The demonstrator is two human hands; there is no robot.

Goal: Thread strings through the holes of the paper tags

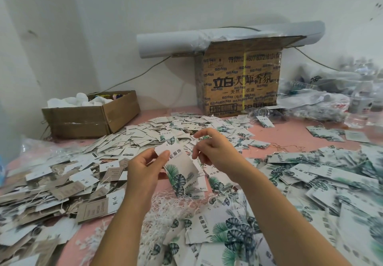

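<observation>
My left hand [145, 168] pinches a small stack of white paper tags [182, 168] printed with green leaves, thumb on the top tag near its hole end. To the right of the stack, my right hand [209, 149] hovers with fingers curled and thumb and forefinger close together; any string between them is too thin to see. A tangle of white strings [176, 201] lies on the pink surface just below the stack.
Heaps of leaf tags [323, 182] cover the right side, and brown and white tags [62, 182] the left. At the back stand a low open carton [91, 118], a tall printed carton [242, 79] with a grey roll on top, and plastic bags [323, 97].
</observation>
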